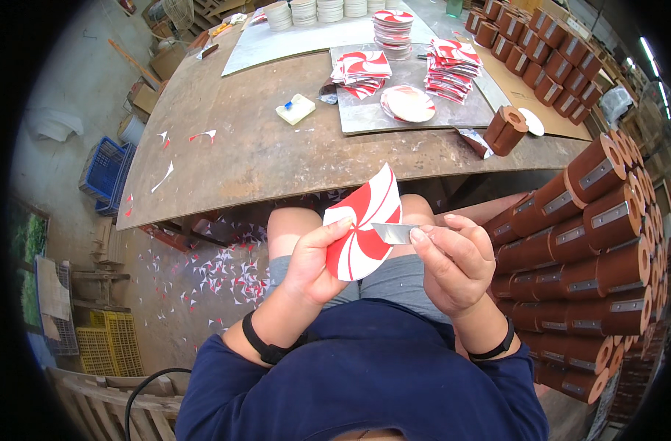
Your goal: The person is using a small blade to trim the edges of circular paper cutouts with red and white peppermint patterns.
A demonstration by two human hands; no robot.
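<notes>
Left fingers (334, 232) hold a disc (359, 246), rounded below, top corner seemingly uncut; right fingers (447, 241) pinch a blade (392, 234); cornered stacks (453, 72) look untrimmed.

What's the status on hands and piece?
Left grip on red-and-white swirl piece. Right grip pinching metal blade over it. Nothing seen blocking either.

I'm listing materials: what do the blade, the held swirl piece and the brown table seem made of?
Blade: metal, probably steel, from its smooth grey shine. Held swirl piece: perhaps smooth printed paper or film; its thin, pointed corner suggests a sheet. Brown table: likely plywood, matte and scuffed.
</notes>
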